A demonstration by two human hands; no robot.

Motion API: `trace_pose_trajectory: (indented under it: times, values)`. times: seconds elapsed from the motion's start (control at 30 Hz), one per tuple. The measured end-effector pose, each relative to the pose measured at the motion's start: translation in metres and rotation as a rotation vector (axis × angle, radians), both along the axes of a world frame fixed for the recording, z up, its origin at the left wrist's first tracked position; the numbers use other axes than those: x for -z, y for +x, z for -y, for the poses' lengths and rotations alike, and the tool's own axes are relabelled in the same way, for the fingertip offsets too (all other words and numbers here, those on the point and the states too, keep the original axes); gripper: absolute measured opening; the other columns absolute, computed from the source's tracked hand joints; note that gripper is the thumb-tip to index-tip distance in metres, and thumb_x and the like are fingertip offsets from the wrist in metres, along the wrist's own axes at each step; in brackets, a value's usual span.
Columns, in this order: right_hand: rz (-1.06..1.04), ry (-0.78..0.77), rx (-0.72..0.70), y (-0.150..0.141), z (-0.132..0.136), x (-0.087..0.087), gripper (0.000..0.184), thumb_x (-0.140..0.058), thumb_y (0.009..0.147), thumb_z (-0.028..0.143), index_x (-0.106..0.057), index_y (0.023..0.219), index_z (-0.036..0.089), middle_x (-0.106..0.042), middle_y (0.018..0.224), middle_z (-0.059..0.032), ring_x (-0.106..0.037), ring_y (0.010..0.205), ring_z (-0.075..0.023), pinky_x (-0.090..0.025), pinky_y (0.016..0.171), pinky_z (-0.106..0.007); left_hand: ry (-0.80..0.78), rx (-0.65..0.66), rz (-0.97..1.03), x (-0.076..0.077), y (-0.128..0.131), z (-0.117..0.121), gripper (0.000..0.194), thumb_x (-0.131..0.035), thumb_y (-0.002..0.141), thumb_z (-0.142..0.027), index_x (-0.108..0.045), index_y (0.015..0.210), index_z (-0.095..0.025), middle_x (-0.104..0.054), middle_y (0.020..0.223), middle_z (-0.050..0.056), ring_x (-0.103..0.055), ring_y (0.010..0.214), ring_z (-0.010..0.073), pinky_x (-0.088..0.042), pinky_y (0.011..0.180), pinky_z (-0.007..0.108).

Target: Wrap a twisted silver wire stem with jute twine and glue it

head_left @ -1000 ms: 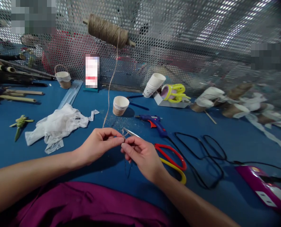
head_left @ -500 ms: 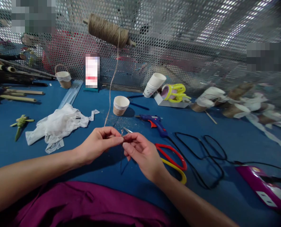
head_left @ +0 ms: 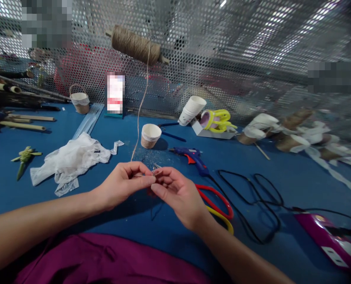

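Note:
Fingertip to fingertip, both hands meet above the table at the middle. My left hand [head_left: 118, 184] is closed in a pinch on thin brown twine [head_left: 139, 122], which runs down from a spool [head_left: 134, 44]. My right hand [head_left: 183, 197] pinches at the same spot, its thumb and fingers on the twine; the piece between the fingertips is small and partly hidden. Scissors with red and yellow handles [head_left: 227, 205] lie under my right hand, their tips showing just beyond the fingers. Beyond the hands stands a paper cup [head_left: 149, 141] with a brown wrap and white rim.
A blue glue gun [head_left: 193, 156] with a black cord lies right of the cup, near a purple power strip [head_left: 320, 236]. White lace [head_left: 76, 157] is heaped at left. Stacked paper cups [head_left: 192, 110] and a yellow-handled thing in a white box [head_left: 215, 132] stand behind.
The fingers of my right hand have drawn in closer against my left fingertips. The whole view has shifted slightly, so things appear a little lower. The twine still runs to my left hand.

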State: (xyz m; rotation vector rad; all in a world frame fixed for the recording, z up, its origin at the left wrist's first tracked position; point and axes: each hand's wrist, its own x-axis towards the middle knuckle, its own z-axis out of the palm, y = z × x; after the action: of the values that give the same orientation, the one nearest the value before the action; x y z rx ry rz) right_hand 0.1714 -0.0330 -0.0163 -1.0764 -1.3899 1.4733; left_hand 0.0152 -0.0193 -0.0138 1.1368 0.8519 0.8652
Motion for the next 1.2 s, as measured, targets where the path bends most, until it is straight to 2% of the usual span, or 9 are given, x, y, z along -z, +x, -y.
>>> trace_pose_trajectory:
  times: [0.2,0.47,0.6,0.87,1.2]
  values:
    - [0.021,-0.007,0.027,0.000,0.000,-0.002,0.021,-0.065,0.071,0.026,-0.054,0.087,0.019,-0.062,0.069,0.0010,-0.062,0.065,-0.0123,-0.051,0.061,-0.026,-0.040,-0.010,0.022,-0.005,0.000,-0.001,0.015,-0.064,0.068,-0.026,-0.056,0.064,-0.015,-0.051,0.049,-0.006,-0.042,0.043,0.0052,-0.029,0.044,0.019]
    - [0.105,0.016,0.005,0.000,-0.005,-0.010,0.022,-0.065,0.071,0.027,-0.053,0.088,0.018,-0.064,0.068,0.0002,-0.063,0.062,-0.0126,-0.051,0.058,-0.026,-0.017,-0.038,0.019,-0.002,-0.004,-0.004,0.020,-0.064,0.070,-0.032,-0.056,0.068,-0.014,-0.050,0.050,-0.006,-0.032,0.039,0.0019,-0.019,0.038,0.017]
    - [0.117,0.006,0.026,0.001,-0.006,-0.012,0.025,-0.066,0.070,0.028,-0.053,0.090,0.018,-0.065,0.069,-0.0001,-0.064,0.063,-0.0136,-0.052,0.058,-0.027,-0.026,-0.042,-0.009,0.001,-0.005,-0.005,0.025,-0.063,0.071,-0.037,-0.055,0.070,-0.014,-0.050,0.052,-0.005,-0.034,0.040,0.0027,-0.021,0.038,0.018]
    - [0.092,0.028,0.020,0.003,-0.005,-0.010,0.028,-0.065,0.070,0.025,-0.054,0.094,0.019,-0.064,0.067,0.0010,-0.062,0.059,-0.0128,-0.052,0.055,-0.027,0.071,-0.084,-0.047,-0.006,-0.007,-0.006,0.015,-0.061,0.071,-0.029,-0.056,0.066,-0.015,-0.039,0.045,-0.008,-0.029,0.041,0.0039,-0.022,0.041,0.020]
    - [0.054,0.022,0.019,0.005,-0.003,-0.010,0.028,-0.064,0.070,0.021,-0.054,0.095,0.020,-0.063,0.066,0.0024,-0.062,0.057,-0.0110,-0.050,0.054,-0.024,0.095,-0.067,-0.083,-0.009,-0.008,-0.007,0.015,-0.060,0.071,-0.029,-0.055,0.066,-0.015,-0.041,0.047,-0.008,-0.032,0.043,0.0047,-0.024,0.044,0.021]
